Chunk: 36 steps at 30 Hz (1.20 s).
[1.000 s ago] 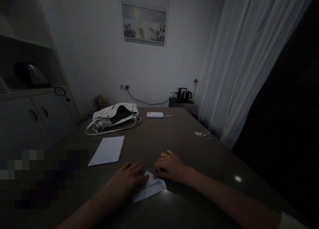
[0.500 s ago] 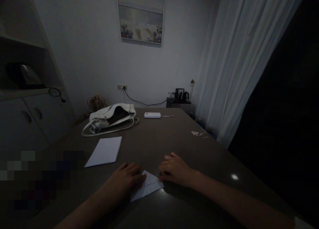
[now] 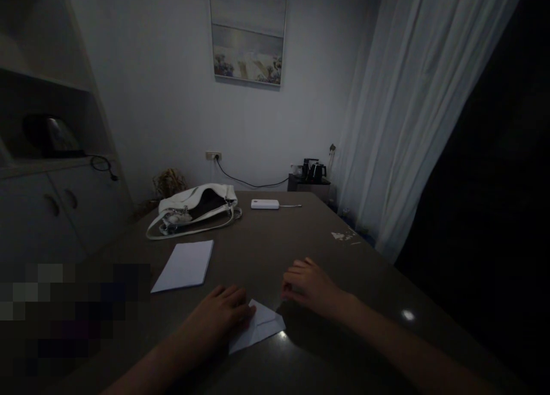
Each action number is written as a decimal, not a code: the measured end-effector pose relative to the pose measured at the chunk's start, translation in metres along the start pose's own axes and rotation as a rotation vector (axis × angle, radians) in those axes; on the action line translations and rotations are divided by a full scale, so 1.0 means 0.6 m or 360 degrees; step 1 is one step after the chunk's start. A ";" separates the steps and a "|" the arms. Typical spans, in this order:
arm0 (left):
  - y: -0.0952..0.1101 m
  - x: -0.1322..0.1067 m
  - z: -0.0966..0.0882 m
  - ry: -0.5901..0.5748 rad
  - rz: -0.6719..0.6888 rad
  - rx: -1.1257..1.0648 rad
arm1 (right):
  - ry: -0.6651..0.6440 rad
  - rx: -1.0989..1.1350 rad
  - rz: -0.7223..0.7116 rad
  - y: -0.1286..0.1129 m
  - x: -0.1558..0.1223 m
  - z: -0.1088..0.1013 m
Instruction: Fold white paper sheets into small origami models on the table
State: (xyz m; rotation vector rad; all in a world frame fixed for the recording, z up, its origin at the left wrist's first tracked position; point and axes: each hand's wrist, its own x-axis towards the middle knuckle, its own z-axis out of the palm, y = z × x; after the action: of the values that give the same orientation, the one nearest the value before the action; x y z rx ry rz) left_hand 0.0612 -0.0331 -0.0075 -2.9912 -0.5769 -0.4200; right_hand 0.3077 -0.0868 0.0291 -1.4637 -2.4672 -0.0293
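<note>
A folded white paper (image 3: 262, 326) lies on the dark table (image 3: 301, 240) close to me. My left hand (image 3: 221, 315) rests flat on its left part, fingers stretched out and pressing it down. My right hand (image 3: 311, 286) sits a little to the right of the paper and just off it, fingers curled under, with nothing visible in them. The room is dim.
A stack of white sheets (image 3: 184, 266) lies to the left. Further back are a white handbag (image 3: 193, 208) and a white power bank (image 3: 265, 204) with a cable. A curtain (image 3: 408, 114) hangs on the right; cabinets (image 3: 60, 206) stand at the left.
My right hand has slid off the paper's right corner, up and to the right. My left hand stays pressed on the paper.
</note>
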 end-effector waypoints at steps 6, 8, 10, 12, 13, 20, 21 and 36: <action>-0.002 -0.003 0.010 0.0035 -0.0002 0.0043 | -0.0061 -0.0053 -0.0123 -0.040 0.024 0.031; 0.000 -0.003 0.009 0.0018 0.0003 0.0065 | -0.0001 -0.0059 -0.0069 -0.048 0.025 0.046; 0.002 -0.002 0.004 -0.0020 -0.0015 0.0062 | 0.0040 -0.0012 -0.0041 -0.051 0.022 0.060; 0.006 -0.001 -0.002 -0.0068 -0.0057 0.0040 | 0.0058 0.0041 -0.0041 -0.053 0.017 0.071; 0.007 -0.001 -0.004 -0.0087 -0.0080 0.0021 | 0.0072 0.0058 -0.0032 -0.053 0.014 0.074; 0.007 0.001 -0.015 -0.0101 -0.0035 -0.0163 | 0.0034 0.0061 -0.0161 -0.061 -0.002 0.073; 0.006 0.001 -0.015 -0.0107 -0.0026 -0.0172 | 0.0021 0.0065 -0.0179 -0.063 -0.003 0.073; 0.013 -0.006 -0.028 -0.0182 -0.0023 -0.0217 | -0.0078 0.0168 -0.0181 -0.073 -0.005 0.064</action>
State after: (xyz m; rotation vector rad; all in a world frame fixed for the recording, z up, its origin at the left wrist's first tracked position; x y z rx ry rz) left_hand 0.0566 -0.0438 0.0072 -3.1598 -0.6025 -0.3018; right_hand 0.2628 -0.1048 -0.0035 -1.2954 -2.5464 0.1146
